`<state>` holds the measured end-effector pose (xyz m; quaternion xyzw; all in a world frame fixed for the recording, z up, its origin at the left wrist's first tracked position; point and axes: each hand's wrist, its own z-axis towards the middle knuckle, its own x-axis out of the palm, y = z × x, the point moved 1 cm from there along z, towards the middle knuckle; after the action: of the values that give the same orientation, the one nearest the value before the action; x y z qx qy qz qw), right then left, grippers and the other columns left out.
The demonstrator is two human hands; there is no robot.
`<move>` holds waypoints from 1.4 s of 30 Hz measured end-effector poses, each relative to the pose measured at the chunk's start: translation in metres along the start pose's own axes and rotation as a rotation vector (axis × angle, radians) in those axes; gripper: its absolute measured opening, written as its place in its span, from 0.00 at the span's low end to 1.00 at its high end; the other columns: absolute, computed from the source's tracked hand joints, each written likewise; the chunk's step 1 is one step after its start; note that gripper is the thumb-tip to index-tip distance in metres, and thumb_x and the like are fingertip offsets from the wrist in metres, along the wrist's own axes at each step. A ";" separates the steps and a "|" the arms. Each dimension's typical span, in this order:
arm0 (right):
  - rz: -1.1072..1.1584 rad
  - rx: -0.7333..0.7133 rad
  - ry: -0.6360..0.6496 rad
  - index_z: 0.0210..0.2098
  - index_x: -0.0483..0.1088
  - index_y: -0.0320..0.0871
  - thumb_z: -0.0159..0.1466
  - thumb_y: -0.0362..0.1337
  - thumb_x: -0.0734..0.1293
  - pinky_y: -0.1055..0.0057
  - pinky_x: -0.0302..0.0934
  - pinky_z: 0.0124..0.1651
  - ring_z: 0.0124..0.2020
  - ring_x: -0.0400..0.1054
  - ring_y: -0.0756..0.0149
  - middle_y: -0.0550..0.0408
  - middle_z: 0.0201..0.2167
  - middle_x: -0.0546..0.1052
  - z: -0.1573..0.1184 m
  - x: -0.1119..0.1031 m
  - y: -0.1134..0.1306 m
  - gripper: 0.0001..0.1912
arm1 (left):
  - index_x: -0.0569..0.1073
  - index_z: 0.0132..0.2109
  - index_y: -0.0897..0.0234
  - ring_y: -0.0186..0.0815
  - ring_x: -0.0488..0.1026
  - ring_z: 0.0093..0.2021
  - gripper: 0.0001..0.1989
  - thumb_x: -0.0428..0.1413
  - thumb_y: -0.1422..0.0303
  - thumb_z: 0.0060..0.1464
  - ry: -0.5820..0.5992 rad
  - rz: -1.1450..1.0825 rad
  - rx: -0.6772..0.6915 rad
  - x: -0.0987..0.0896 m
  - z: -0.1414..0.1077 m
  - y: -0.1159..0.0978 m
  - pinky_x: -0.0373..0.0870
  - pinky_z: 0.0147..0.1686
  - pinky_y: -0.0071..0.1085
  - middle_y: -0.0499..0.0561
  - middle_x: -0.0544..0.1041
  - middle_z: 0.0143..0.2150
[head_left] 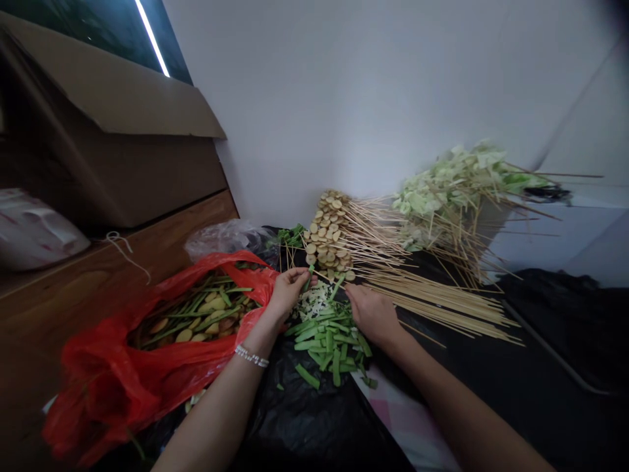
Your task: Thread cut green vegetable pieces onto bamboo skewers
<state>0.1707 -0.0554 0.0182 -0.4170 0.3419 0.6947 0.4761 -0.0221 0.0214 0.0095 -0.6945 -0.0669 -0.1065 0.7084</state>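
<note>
My left hand [289, 293] pinches a short green stem piece [309, 278] between its fingers, just beside a heap of cut green stem pieces [327, 344]. Some crumbled white food [313, 301] lies at the top of that heap. My right hand [373, 316] rests above the heap's right side, its fingertips hidden. Directly ahead, many bamboo skewers [432, 303] fan out to the right, with round tan slices [327, 239] threaded at their ends. Farther right lies a mound of skewered pale green leaves [452, 190]. A red plastic bag [147, 354] beside my left wrist holds green stalks and tan slices.
A black plastic sheet [304, 419] covers the work surface, with a pink checked cloth [403, 419] under it. A clear plastic bag [226, 239] sits behind the red bag. A wooden surface [63, 308] and large cardboard box [113, 144] stand left; a white wall rises behind.
</note>
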 end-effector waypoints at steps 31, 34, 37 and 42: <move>-0.025 0.002 0.024 0.41 0.70 0.45 0.69 0.34 0.53 0.71 0.46 0.30 0.33 0.68 0.68 0.54 0.34 0.76 -0.001 -0.004 0.003 0.14 | 0.77 0.38 0.69 0.31 0.76 0.32 0.08 0.61 0.78 0.49 0.002 -0.277 -0.215 -0.006 -0.003 -0.009 0.74 0.32 0.25 0.53 0.79 0.32; -0.028 0.000 0.019 0.42 0.70 0.45 0.69 0.34 0.53 0.71 0.47 0.30 0.33 0.68 0.68 0.55 0.34 0.75 -0.001 -0.004 0.003 0.14 | 0.76 0.39 0.68 0.31 0.77 0.34 0.08 0.59 0.80 0.51 0.075 -0.376 -0.310 -0.005 -0.004 -0.009 0.74 0.34 0.27 0.55 0.79 0.38; -0.041 0.011 0.030 0.42 0.70 0.45 0.68 0.35 0.53 0.72 0.47 0.30 0.32 0.68 0.68 0.53 0.34 0.75 0.000 -0.003 0.002 0.14 | 0.74 0.41 0.67 0.34 0.78 0.37 0.08 0.56 0.79 0.54 0.112 -0.409 -0.386 -0.004 -0.006 -0.008 0.75 0.36 0.29 0.57 0.78 0.42; -0.064 0.015 0.041 0.42 0.70 0.45 0.69 0.35 0.53 0.72 0.48 0.31 0.32 0.68 0.67 0.53 0.33 0.75 0.001 -0.003 0.000 0.15 | 0.74 0.42 0.69 0.33 0.78 0.37 0.09 0.55 0.80 0.55 0.085 -0.385 -0.337 -0.005 -0.004 -0.006 0.75 0.36 0.27 0.58 0.78 0.42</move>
<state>0.1709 -0.0560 0.0213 -0.4381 0.3432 0.6680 0.4940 -0.0286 0.0178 0.0136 -0.7722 -0.1497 -0.2782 0.5512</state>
